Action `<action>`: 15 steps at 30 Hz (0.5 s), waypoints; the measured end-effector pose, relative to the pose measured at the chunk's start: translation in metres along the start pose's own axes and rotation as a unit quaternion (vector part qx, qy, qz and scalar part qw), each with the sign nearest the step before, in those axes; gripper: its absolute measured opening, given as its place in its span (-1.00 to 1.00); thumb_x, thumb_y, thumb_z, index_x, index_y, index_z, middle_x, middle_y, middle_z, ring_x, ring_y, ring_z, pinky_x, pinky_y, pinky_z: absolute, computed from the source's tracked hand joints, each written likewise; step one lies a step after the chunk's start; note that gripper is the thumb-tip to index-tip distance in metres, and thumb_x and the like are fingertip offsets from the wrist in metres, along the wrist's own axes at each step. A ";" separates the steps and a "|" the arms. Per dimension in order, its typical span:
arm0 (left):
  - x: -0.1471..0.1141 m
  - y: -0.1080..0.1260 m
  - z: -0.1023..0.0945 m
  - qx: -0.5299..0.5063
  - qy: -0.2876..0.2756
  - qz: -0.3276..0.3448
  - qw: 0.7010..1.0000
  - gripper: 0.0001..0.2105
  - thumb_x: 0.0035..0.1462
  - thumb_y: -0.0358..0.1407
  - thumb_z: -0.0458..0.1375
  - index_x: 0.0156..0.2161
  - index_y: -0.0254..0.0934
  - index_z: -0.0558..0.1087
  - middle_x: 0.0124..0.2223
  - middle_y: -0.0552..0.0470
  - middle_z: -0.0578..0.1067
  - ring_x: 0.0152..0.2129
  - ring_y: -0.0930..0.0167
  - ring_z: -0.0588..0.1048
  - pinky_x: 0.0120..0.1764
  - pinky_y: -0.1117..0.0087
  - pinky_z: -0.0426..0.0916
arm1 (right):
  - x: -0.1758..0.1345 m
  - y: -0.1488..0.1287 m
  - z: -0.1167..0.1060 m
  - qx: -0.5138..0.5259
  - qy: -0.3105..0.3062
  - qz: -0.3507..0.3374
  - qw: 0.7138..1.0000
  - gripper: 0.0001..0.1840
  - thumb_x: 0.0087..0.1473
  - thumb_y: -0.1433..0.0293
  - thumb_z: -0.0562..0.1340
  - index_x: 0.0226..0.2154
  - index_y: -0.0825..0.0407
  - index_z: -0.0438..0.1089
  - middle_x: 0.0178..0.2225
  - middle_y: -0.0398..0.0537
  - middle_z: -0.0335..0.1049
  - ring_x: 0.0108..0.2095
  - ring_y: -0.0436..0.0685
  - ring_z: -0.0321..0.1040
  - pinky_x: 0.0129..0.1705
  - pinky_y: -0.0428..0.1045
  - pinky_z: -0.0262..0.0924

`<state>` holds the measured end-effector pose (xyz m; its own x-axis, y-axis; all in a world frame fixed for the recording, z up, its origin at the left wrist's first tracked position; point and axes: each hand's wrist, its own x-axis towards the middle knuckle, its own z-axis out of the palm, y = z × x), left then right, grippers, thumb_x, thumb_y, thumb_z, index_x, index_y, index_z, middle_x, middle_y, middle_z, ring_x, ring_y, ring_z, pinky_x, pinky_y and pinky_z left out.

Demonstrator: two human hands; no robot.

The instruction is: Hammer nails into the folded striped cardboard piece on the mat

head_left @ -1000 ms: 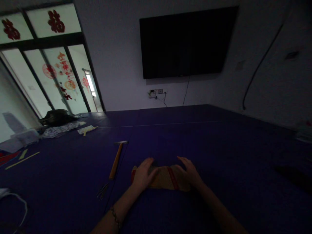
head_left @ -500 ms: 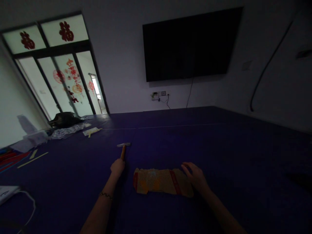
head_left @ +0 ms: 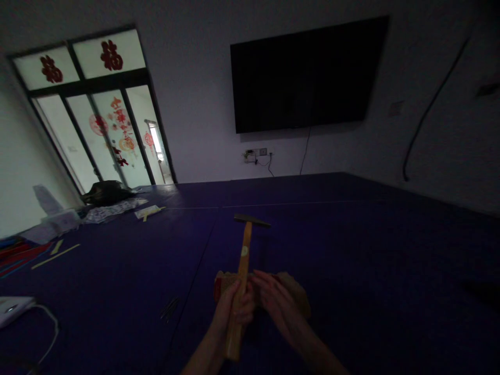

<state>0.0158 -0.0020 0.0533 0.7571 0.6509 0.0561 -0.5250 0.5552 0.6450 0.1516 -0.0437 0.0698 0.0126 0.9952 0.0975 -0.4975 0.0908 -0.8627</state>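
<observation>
My left hand (head_left: 234, 308) is wrapped round the wooden handle of a hammer (head_left: 246, 255). The hammer's dark metal head points away from me, raised above the purple surface. Beside it, my right hand (head_left: 279, 302) is open, fingers stretched towards my left hand and the handle; whether they touch I cannot tell. Beneath both hands lies a flat brown piece (head_left: 295, 291) with red bands, perhaps cardboard, its middle mostly hidden. Left of my left hand, several thin dark nail-like pieces (head_left: 169, 311) lie in a small bunch.
The purple surface (head_left: 332, 229) reaches to the wall. At the left are a white device (head_left: 15, 307) with a cable, coloured strips (head_left: 25, 255), a pale stick (head_left: 55, 256), a small white packet (head_left: 147, 212) and a black bag (head_left: 107, 191). A television (head_left: 308, 75) hangs on the wall.
My left hand has lifted the hammer and brought it right, over the brown piece. My right hand has moved left from the piece's right end. The nail-like pieces have come into view.
</observation>
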 end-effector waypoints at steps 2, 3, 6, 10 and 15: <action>0.005 -0.031 0.013 -0.001 -0.020 -0.048 0.999 -0.62 -0.01 -0.01 -0.01 -0.52 -0.35 0.26 -0.73 0.28 -0.01 -0.89 0.68 -0.07 -0.80 0.63 -0.11 | -0.014 -0.001 0.020 0.006 0.027 0.027 0.999 -0.58 -0.24 0.13 0.28 -0.33 0.03 0.34 -0.40 -0.04 0.43 -0.43 0.05 0.37 -0.38 -0.07 0.26; 0.007 -0.042 0.019 0.022 -0.012 -0.063 0.998 -0.60 -0.03 0.02 -0.01 -0.53 -0.35 0.26 -0.74 0.27 0.01 -0.90 0.67 -0.05 -0.80 0.62 -0.10 | -0.019 -0.003 0.023 -0.007 0.040 0.037 0.998 -0.61 -0.24 0.14 0.29 -0.37 0.04 0.33 -0.46 -0.07 0.42 -0.54 0.00 0.34 -0.51 -0.12 0.24; 0.005 -0.055 0.037 0.085 0.051 -0.037 0.994 -0.62 0.00 0.00 -0.01 -0.35 -0.36 0.29 -0.71 0.21 0.18 -0.86 0.61 0.13 -0.74 0.59 0.05 | -0.025 -0.010 0.012 -0.048 0.053 0.056 0.996 -0.64 -0.23 0.12 0.27 -0.48 0.07 0.29 -0.60 -0.15 0.35 -0.77 -0.09 0.16 -0.80 -0.19 -0.01; -0.003 -0.058 0.053 0.245 0.067 -0.069 0.965 -0.61 -0.05 -0.13 0.10 -0.18 -0.40 0.28 -0.49 0.03 0.41 -0.64 0.50 0.37 -0.52 0.45 0.28 | -0.020 -0.015 -0.019 -0.021 0.098 -0.004 0.995 -0.63 -0.30 0.17 0.32 -0.45 0.04 0.26 -0.63 -0.22 0.30 -0.65 -0.03 0.28 -0.66 -0.17 0.16; 0.013 -0.082 0.059 0.508 0.093 -0.017 0.856 -0.58 -0.08 -0.28 0.11 -0.05 -0.32 0.26 -0.16 -0.07 0.41 -0.26 0.38 0.37 -0.17 0.35 0.22 | -0.006 -0.023 -0.045 0.022 0.141 -0.018 0.990 -0.66 -0.25 0.20 0.30 -0.47 0.00 0.19 -0.71 -0.34 0.15 -0.75 -0.12 0.12 -0.73 -0.19 0.08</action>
<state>0.0913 -0.0696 0.0463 0.6404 0.7672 -0.0368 0.1757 -0.0997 0.9794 0.2023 -0.0505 0.0666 0.2701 0.9626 -0.0193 -0.5290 0.1316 -0.8383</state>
